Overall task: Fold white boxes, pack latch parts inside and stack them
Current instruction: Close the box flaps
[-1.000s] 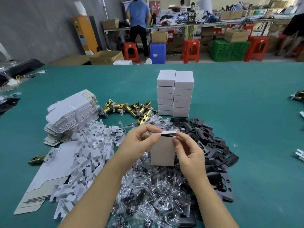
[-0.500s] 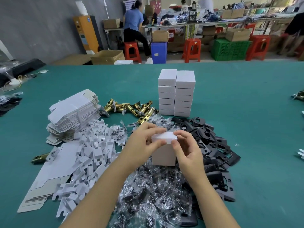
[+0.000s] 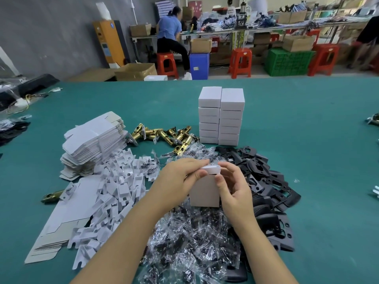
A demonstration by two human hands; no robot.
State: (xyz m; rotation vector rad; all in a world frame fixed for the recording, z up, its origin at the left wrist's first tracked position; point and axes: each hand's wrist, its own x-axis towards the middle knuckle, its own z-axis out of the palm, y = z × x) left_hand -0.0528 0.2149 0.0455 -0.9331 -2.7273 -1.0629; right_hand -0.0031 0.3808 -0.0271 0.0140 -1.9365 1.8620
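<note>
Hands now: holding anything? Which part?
Both hold one white box, upright, by its top end. The left hand pinches the top flap's left side; the right hand grips the upper right edge, thumb on the front.

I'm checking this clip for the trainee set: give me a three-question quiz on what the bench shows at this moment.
1. True or false: both hands grip the upright white box at its top flap.
2. The finished boxes stand on the green table in how many side-by-side stacks? A) one B) two C) four
3. Fill in: the brass latch bolts lie between the flat box blanks and the ____.

Key
1. True: the left hand and right hand pinch the flap from either side.
2. B
3. Finished boxes
</note>
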